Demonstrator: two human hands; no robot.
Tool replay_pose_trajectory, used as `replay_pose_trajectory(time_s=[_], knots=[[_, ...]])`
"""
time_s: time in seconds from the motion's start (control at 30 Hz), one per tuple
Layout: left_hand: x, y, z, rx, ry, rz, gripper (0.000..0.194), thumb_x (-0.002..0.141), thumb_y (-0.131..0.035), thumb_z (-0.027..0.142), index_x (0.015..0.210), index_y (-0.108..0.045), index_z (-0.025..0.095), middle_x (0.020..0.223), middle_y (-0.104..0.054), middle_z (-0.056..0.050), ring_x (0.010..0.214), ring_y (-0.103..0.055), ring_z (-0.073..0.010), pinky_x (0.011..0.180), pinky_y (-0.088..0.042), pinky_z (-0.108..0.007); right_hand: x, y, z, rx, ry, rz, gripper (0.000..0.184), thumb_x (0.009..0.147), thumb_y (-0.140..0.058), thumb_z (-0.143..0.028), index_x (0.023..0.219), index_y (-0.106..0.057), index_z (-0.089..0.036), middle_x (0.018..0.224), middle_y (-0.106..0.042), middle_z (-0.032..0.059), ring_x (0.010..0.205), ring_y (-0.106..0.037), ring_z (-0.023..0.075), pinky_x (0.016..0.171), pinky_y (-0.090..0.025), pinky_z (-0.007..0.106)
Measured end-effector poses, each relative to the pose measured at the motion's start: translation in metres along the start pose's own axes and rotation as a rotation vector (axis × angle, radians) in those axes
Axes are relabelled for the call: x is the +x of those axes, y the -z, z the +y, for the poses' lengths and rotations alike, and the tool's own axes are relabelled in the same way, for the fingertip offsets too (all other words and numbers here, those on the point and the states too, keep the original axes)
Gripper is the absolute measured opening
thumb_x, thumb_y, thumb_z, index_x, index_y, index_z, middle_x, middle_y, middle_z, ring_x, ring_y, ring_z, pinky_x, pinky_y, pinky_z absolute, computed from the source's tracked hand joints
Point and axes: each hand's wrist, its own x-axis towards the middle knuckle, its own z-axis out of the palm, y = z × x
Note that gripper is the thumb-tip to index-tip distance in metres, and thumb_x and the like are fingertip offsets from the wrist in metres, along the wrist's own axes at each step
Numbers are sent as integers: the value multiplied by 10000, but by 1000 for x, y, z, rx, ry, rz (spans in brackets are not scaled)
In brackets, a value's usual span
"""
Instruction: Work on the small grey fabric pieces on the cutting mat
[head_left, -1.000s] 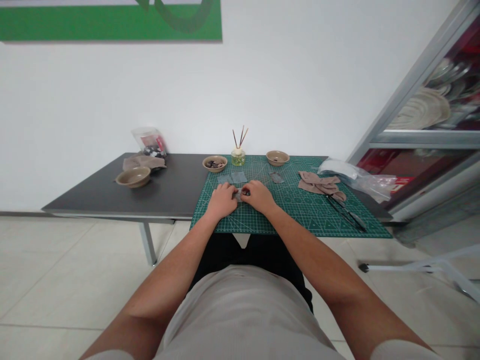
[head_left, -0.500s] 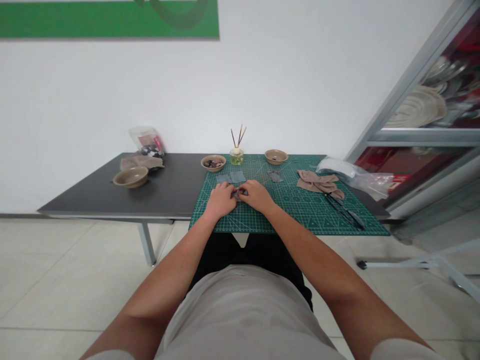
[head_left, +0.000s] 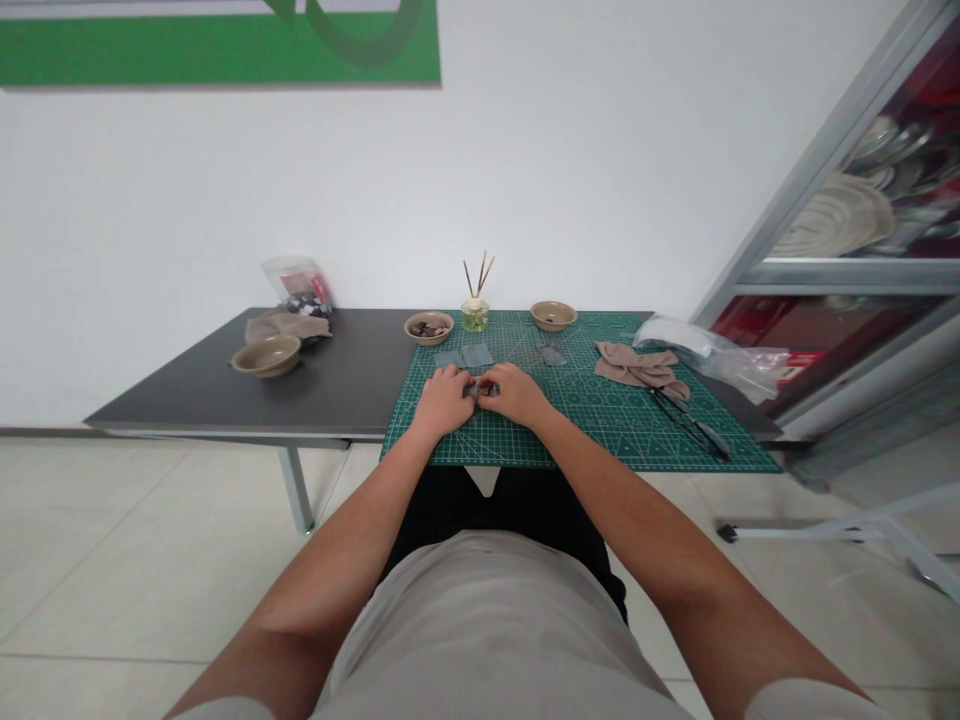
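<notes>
My left hand (head_left: pixel 444 400) and my right hand (head_left: pixel 516 392) meet over the front of the green cutting mat (head_left: pixel 585 430). Their curled fingers pinch a small clear plastic bag (head_left: pixel 475 392) from both sides. Something dark shows by my right fingertips, too small to name. Just beyond my hands lie two flat bluish plastic bags, a left one (head_left: pixel 448 358) and a right one (head_left: pixel 476 355). Another little clear bag (head_left: pixel 553 354), with something darkish in it, rests beyond my right hand.
Behind are a bowl of dark stones (head_left: pixel 429 328), a reed diffuser (head_left: pixel 475 314) and a bowl (head_left: pixel 553 316) with a small dark bit. On the right are a brown cloth (head_left: pixel 641 368), black-handled tool (head_left: pixel 694 425) and plastic packaging (head_left: pixel 712 350). Another bowl (head_left: pixel 266 356) stands left.
My hands keep nearly the same place and grip, with only slight finger movement. The whole view has shifted a little; the objects on the table stay put.
</notes>
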Motion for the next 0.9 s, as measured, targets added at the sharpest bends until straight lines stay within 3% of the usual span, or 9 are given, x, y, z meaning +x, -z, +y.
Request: replay_pose_trajectory(time_s=[0.17,0.33,0.5,0.7,0.9], knots=[[0,-1,-1,13,-2,1,256,832,-496,200,1038,-644,230,1102,-577,-83,1068,-502,-263,908,-428,-411,0,0,0,-60,-113,57,75,789,-661,-245,818,-657,-176,863,-621,50,878,-528,202,803,-405,316],[0,-3,-2,-5,-14,27,221,848,-491,223,1007,-643,227,1077,-582,-82,1044,-510,-266,889,-432,-414,-1,0,-1,4,9,9,77,826,-636,-235,871,-678,-189,881,-638,40,901,-541,191,851,-399,313],[0,-3,-2,2,-10,25,239,834,-493,199,1017,-644,226,1078,-582,-79,1050,-506,-258,909,-425,-408,-3,2,-1,-30,-61,65,102,761,-696,-259,780,-646,-173,829,-619,38,851,-542,195,788,-407,306],[-1,-2,-1,9,-14,16,213,847,-492,229,1000,-640,222,1071,-579,-83,1040,-506,-261,899,-429,-411,-2,-1,0,10,52,2,89,823,-652,-260,867,-683,-190,873,-642,37,891,-546,188,842,-397,310],[-1,-5,-3,15,-29,40,228,844,-482,218,1009,-639,219,1067,-581,-79,1028,-508,-259,878,-433,-403,-3,0,-3,-65,-89,74,78,789,-671,-250,795,-656,-173,846,-616,43,860,-543,194,789,-408,303]])
